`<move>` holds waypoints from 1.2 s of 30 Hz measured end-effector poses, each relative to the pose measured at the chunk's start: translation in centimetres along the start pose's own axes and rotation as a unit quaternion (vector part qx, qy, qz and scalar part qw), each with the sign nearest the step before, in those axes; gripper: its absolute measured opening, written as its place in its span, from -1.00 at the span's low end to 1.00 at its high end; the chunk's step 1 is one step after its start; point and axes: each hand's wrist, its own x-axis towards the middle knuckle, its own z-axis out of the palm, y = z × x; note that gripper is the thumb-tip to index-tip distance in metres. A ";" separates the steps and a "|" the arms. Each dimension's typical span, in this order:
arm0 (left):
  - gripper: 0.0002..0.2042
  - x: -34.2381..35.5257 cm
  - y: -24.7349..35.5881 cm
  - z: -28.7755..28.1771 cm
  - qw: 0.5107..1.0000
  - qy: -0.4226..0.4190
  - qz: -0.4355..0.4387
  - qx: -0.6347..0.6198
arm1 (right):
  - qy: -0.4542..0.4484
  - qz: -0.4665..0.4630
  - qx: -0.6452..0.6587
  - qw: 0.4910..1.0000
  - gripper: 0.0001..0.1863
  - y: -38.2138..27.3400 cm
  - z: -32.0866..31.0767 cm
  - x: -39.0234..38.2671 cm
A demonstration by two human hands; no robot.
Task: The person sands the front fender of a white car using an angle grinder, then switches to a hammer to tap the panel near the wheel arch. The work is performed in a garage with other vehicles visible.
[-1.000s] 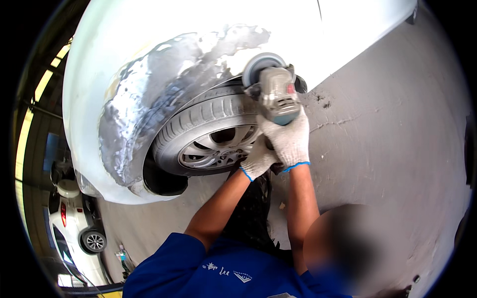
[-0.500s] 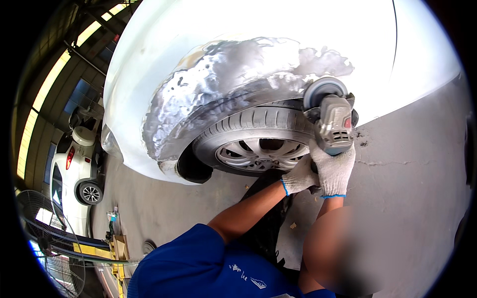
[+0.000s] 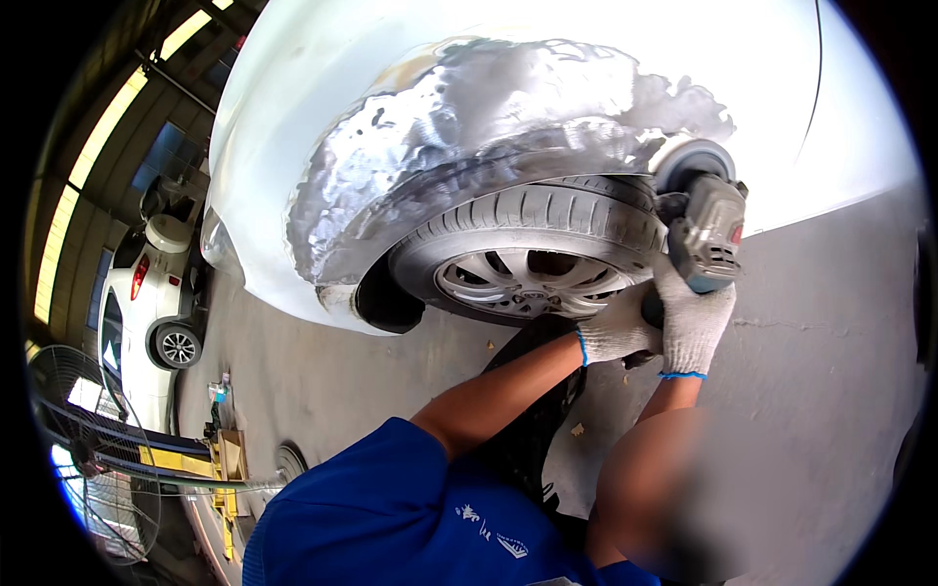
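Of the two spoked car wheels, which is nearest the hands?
The large wheel under the patchy grey fender, beside the gloved left hand. The other wheel, on the white car at far left, stands in the background.

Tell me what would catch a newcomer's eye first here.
Probably the broad, mottled grey patch on the white car body, arching above the wheel. Then the angle grinder near the patch's right end, held in the left hand and right hand, both gloved.
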 end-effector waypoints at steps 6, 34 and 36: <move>-0.47 0.6 -1.9 0.1 0.993 0.028 0.105 0.051 | -0.039 -0.051 -0.005 0.998 -0.27 -0.9 0.9 -0.4; -0.26 1.0 -3.6 2.1 0.998 0.052 0.002 -0.027 | 0.040 -0.055 -0.146 0.987 -0.34 -2.6 -1.4 0.1; -0.24 1.0 -3.4 1.9 0.998 0.060 -0.001 -0.033 | 0.014 -0.011 -0.153 0.988 -0.34 -4.1 -1.4 -0.1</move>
